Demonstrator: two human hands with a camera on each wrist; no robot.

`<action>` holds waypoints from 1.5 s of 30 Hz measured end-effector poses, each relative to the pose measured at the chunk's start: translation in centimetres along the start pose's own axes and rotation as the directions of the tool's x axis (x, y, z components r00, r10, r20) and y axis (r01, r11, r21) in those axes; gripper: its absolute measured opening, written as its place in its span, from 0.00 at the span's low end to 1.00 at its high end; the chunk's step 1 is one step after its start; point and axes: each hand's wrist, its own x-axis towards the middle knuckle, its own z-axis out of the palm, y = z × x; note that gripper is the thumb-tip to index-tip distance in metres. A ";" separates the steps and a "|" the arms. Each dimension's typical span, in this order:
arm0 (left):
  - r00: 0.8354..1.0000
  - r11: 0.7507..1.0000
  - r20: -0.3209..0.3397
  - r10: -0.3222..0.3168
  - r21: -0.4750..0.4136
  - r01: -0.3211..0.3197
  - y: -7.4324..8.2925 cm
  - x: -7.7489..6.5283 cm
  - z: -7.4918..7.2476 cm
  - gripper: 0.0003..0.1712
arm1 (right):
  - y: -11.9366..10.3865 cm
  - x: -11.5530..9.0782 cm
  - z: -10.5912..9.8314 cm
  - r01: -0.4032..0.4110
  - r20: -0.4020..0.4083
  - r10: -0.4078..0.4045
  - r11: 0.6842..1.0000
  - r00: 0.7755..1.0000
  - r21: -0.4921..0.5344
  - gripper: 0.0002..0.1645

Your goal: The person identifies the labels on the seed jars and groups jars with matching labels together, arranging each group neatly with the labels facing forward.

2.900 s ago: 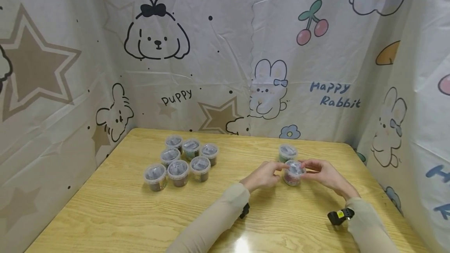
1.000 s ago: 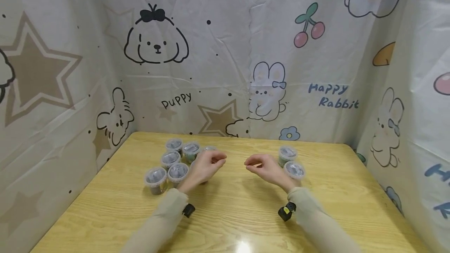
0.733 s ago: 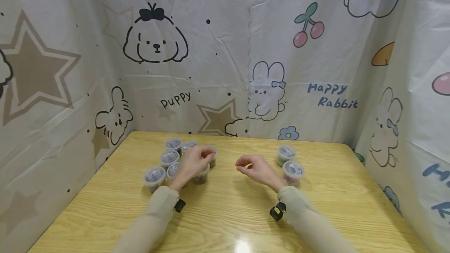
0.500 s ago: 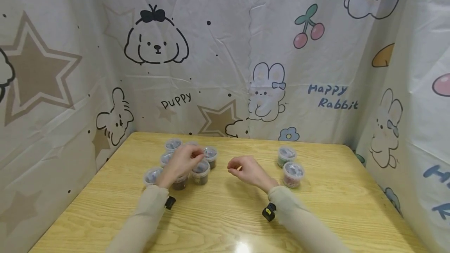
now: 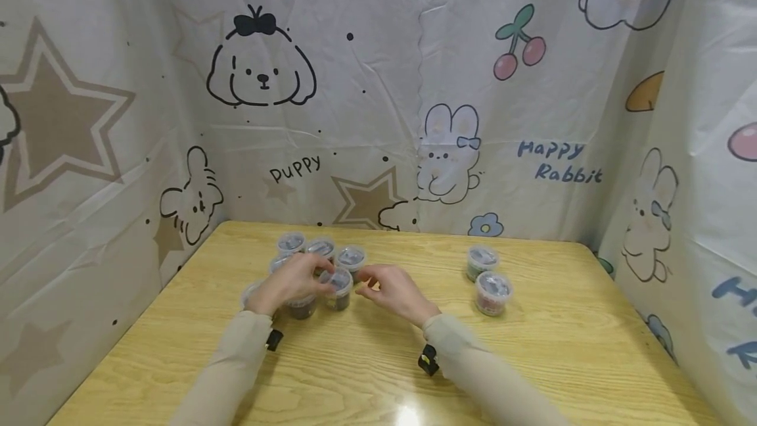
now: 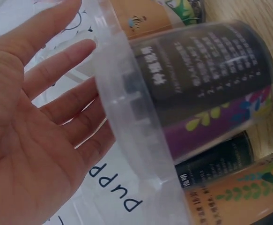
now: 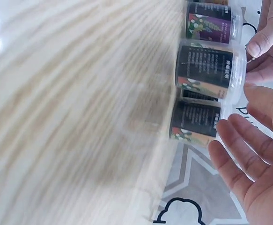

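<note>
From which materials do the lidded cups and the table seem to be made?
Lidded cups: probably smooth plastic; their lids look translucent and slightly shiny.
Table: perhaps wood or wood-patterned laminate, glossy, because grain lines and a bright reflection show.

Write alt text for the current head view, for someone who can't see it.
A person's left hand and right hand flank a lidded plastic tub at the front right of a cluster of seven such tubs on a wood-grain table. Two more lidded tubs stand apart at right; behind hangs pale cloth printed with cartoon animals.
</note>
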 end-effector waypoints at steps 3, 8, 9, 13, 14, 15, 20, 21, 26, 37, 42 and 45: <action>1.000 1.000 0.021 -0.009 0.014 0.009 -0.2 0.0 0.1 0.24 | -0.3 0.3 0.5 0.006 -0.002 -0.006 1.000 1.000 -0.008 0.17; 0.999 1.000 0.053 0.011 0.023 -0.012 -0.5 0.0 0.3 0.18 | -0.9 0.6 1.2 0.054 -0.020 -0.056 0.996 0.998 -0.077 0.17; 0.998 1.000 0.061 0.015 0.020 -0.017 -0.5 0.0 0.4 0.17 | -0.9 0.6 1.4 0.066 -0.024 -0.068 0.994 0.997 -0.090 0.17; 0.996 1.000 0.082 0.025 0.008 -0.026 -0.5 0.2 0.6 0.16 | -1.0 0.7 1.9 0.077 -0.036 -0.081 0.992 0.996 -0.104 0.15; 0.996 1.000 0.081 0.028 0.011 -0.029 -0.5 0.3 0.8 0.16 | -1.0 0.7 2.0 0.069 -0.036 -0.073 0.993 0.997 -0.098 0.15; 0.996 0.999 0.080 0.029 0.013 -0.031 -0.4 0.4 0.9 0.16 | -0.9 0.7 2.1 0.061 -0.034 -0.064 0.994 0.997 -0.092 0.14; 0.998 0.999 0.047 0.043 0.030 -0.044 -0.3 0.5 1.3 0.16 | -0.7 0.5 2.3 0.013 -0.022 -0.014 0.999 1.000 -0.038 0.12; 0.998 0.998 0.036 0.049 0.028 -0.050 -0.3 0.5 1.3 0.16 | -0.7 0.5 2.3 0.006 -0.022 -0.007 1.000 1.000 -0.021 0.12; 0.997 0.997 -0.004 0.073 0.006 -0.073 0.2 0.3 1.3 0.17 | -0.7 -0.1 2.0 -0.028 -0.037 0.032 0.995 0.999 0.099 0.12; 0.985 0.988 -0.100 0.141 -0.043 -0.146 1.5 0.7 1.6 0.17 | -0.1 -1.6 -0.3 -0.034 -0.100 0.060 0.968 0.993 0.248 0.14; 0.979 0.983 -0.144 0.146 -0.092 -0.160 2.5 1.1 1.8 0.21 | 0.4 -2.4 -0.9 -0.046 -0.140 0.096 0.946 0.986 0.322 0.16; 0.971 0.978 -0.184 0.156 -0.112 -0.178 3.0 1.6 2.1 0.23 | 0.8 -2.7 -1.2 -0.043 -0.185 0.120 0.927 0.975 0.373 0.17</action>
